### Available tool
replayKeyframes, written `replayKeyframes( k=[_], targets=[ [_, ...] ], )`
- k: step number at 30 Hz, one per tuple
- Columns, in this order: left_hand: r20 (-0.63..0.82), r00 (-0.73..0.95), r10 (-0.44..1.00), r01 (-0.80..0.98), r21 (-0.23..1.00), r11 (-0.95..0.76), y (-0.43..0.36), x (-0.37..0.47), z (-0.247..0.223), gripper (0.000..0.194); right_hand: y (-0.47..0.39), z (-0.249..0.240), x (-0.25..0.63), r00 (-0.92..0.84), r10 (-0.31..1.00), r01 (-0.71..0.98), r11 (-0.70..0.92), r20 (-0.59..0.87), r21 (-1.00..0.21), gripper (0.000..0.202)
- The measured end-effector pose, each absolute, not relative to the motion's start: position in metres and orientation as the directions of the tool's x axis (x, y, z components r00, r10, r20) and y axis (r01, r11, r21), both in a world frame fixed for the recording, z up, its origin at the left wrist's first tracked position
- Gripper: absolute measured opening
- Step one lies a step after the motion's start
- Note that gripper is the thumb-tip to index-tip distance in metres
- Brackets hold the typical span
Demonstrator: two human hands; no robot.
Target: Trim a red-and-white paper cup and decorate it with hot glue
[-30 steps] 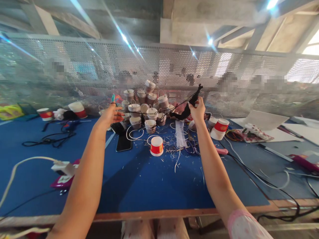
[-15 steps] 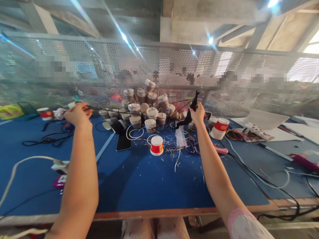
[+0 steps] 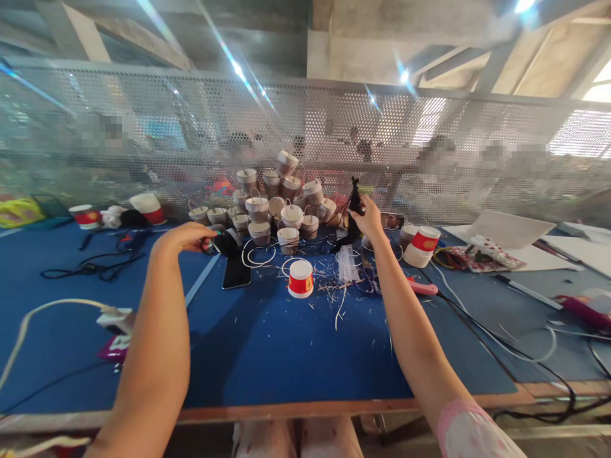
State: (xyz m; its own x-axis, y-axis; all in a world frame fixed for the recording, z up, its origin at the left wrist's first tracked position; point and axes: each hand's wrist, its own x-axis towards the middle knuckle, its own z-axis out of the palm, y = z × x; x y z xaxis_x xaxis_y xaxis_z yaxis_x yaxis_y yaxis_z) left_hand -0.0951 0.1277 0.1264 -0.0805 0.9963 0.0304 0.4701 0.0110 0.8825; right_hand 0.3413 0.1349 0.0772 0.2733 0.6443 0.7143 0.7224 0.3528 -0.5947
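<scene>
My right hand (image 3: 367, 216) is closed around a bundle of black cord (image 3: 354, 205), held upright with its knotted top sticking out above the fingers. Thin dark strands trail left from it toward the cups. My left hand (image 3: 185, 237) is at a black, roll-like object (image 3: 224, 242), fingers bent and partly hidden, with a small green spot at the fingertips. What those fingers grip I cannot make out. Just right of the roll lies a black phone (image 3: 237, 272). A red and white paper cup (image 3: 300, 280) stands upside down between my forearms.
Small bucket-like cups with handles (image 3: 258, 208) are piled against the perforated metal screen (image 3: 200, 127). White cord and scraps (image 3: 338, 286) litter the blue table mat (image 3: 286, 356). A pink-handled tool (image 3: 422, 288) lies by my right forearm; a power strip (image 3: 114, 320) lies left.
My left hand has moved right and down from the far left to the black roll. The dark strands that were stretched between my hands have gone slack. My right hand has shifted slightly left with the bundle.
</scene>
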Motion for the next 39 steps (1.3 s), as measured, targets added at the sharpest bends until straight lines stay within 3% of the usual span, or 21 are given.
replayKeyframes(
  k=[3,7,11,13,15,18,21,24,28,34,36,39],
  targets=[
    [-0.196,-0.055,0.979,0.670,0.720,0.181,0.126,-0.086,0.129,0.023,0.132,0.084,0.331,0.216,0.661,0.713,0.396,0.719,-0.578,0.038],
    [-0.183,-0.015,0.983,0.805,0.581,0.121,0.125,-0.065,0.146,0.026,0.126,0.094,0.318,0.171,0.668,0.701,0.434,0.724,-0.566,0.040],
    [0.129,0.158,0.979,0.758,0.620,-0.204,0.116,-0.011,0.149,0.031,0.116,0.106,0.300,0.107,0.640,0.680,0.511,0.760,-0.526,0.043],
    [0.405,0.289,0.867,0.527,0.689,-0.497,0.108,0.026,0.137,0.051,0.108,0.111,0.288,0.056,0.619,0.677,0.554,0.784,-0.485,0.042],
    [0.460,0.354,0.814,0.310,0.764,-0.566,0.102,0.059,0.119,0.061,0.101,0.116,0.277,0.001,0.599,0.675,0.590,0.801,-0.442,0.040],
    [0.370,0.483,0.794,0.138,0.863,-0.486,0.099,0.088,0.094,0.056,0.090,0.123,0.266,-0.057,0.583,0.691,0.608,0.810,-0.389,0.040],
    [0.270,0.558,0.785,0.159,0.894,-0.420,0.104,0.086,0.087,0.034,0.083,0.128,0.267,-0.057,0.568,0.748,0.569,0.821,-0.342,0.041],
    [0.295,0.541,0.787,0.131,0.895,-0.426,0.112,0.065,0.099,0.021,0.083,0.130,0.280,-0.012,0.560,0.809,0.492,0.828,-0.321,0.042],
    [0.268,0.576,0.772,0.265,0.832,-0.487,0.118,0.031,0.126,0.014,0.091,0.122,0.299,0.081,0.570,0.837,0.406,0.818,-0.366,0.042],
    [0.164,0.442,0.882,0.545,0.732,-0.409,0.118,-0.022,0.151,0.012,0.110,0.105,0.322,0.237,0.554,0.818,0.329,0.798,-0.471,0.039],
    [0.108,0.425,0.899,0.573,0.736,-0.360,0.119,-0.037,0.154,0.015,0.116,0.100,0.330,0.290,0.542,0.797,0.320,0.789,-0.512,0.038],
    [0.141,0.336,0.931,0.553,0.770,-0.316,0.123,-0.055,0.153,0.016,0.122,0.094,0.341,0.359,0.546,0.773,0.281,0.757,-0.569,0.038]
  ],
)
